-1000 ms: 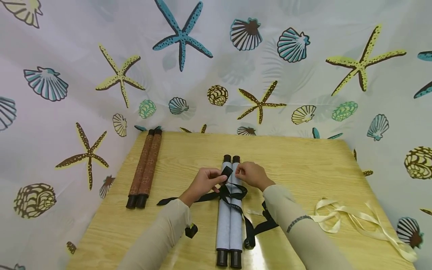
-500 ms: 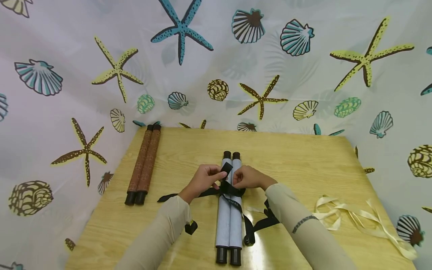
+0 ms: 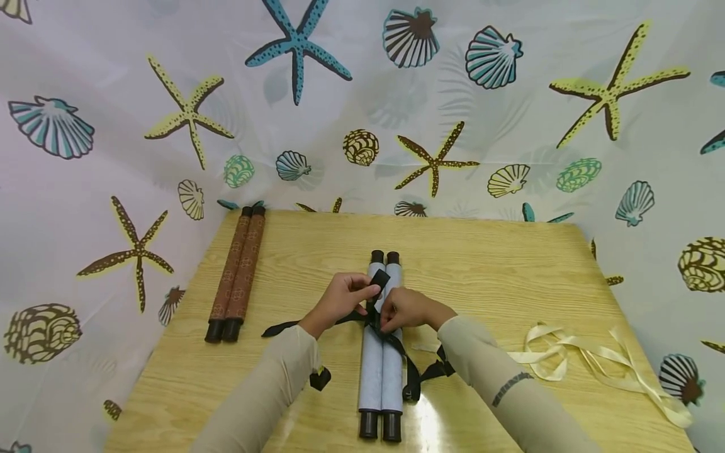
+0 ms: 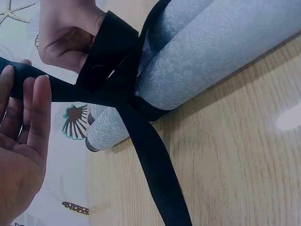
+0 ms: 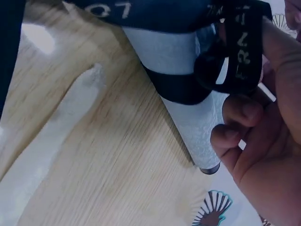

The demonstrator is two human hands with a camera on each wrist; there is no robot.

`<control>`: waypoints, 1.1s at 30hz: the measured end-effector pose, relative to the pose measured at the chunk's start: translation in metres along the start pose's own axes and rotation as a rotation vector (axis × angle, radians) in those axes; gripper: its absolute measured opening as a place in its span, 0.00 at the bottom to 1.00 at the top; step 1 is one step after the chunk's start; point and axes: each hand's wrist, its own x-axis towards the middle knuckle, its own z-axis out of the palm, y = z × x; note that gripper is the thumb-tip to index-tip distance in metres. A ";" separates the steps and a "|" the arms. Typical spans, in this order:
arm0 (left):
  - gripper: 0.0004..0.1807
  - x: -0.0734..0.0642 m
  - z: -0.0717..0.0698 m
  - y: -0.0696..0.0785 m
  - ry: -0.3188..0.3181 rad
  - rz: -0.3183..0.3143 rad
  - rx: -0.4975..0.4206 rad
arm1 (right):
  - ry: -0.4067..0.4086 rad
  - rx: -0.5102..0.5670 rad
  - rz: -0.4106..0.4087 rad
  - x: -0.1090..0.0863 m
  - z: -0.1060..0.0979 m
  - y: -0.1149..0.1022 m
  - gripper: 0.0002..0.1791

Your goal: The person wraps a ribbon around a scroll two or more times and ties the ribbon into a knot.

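Note:
Two pale blue-grey scrolls (image 3: 371, 371) with dark end knobs lie side by side on the table. A black ribbon (image 4: 153, 165) with light lettering wraps and crosses round their upper half. My left hand (image 3: 340, 299) pinches one upright length of it between thumb and fingers. Close by, over the right scroll, my right hand (image 3: 412, 308) holds a looped part of the ribbon at the crossing. Lettering shows on that loop (image 5: 242, 56) in the right wrist view. My right fingers partly hide the crossing in the head view.
Two brown patterned scrolls (image 3: 238, 274) lie at the table's left. A cream ribbon (image 3: 595, 358) is strewn loosely at the right. Black ribbon tails (image 3: 412, 380) trail on the wood. A curtain (image 3: 334, 107) printed with shells and starfish surrounds the table (image 3: 481, 264).
My right hand has moved down and slightly left, from the scrolls' upper part to the ribbon crossing, and the loop there has been drawn in. My left hand keeps its pinch.

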 end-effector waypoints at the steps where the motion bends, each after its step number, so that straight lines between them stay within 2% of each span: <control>1: 0.11 0.000 0.000 0.000 0.000 0.001 -0.001 | -0.001 -0.033 0.021 0.000 0.001 -0.002 0.05; 5: 0.11 -0.002 0.000 0.000 0.002 -0.006 0.011 | -0.022 -0.099 0.097 0.000 0.006 -0.007 0.06; 9: 0.12 -0.002 0.000 -0.001 0.007 -0.018 0.021 | -0.032 -0.090 0.136 -0.002 0.011 -0.008 0.07; 14: 0.12 -0.002 0.000 -0.001 0.021 -0.029 0.017 | 0.001 -0.103 0.193 -0.003 0.016 -0.010 0.07; 19: 0.13 -0.003 -0.002 -0.002 0.014 -0.036 -0.008 | 0.032 -0.137 0.163 -0.007 0.016 -0.012 0.08; 24: 0.11 -0.006 -0.006 -0.004 0.038 -0.051 -0.034 | 0.143 -0.092 0.081 -0.019 0.005 -0.010 0.18; 27: 0.11 -0.008 -0.012 -0.006 0.058 -0.058 -0.031 | 0.217 -0.060 0.061 -0.030 -0.007 -0.009 0.19; 33: 0.13 -0.013 -0.021 -0.009 0.053 -0.061 -0.002 | 0.290 0.026 0.133 -0.051 -0.028 -0.004 0.15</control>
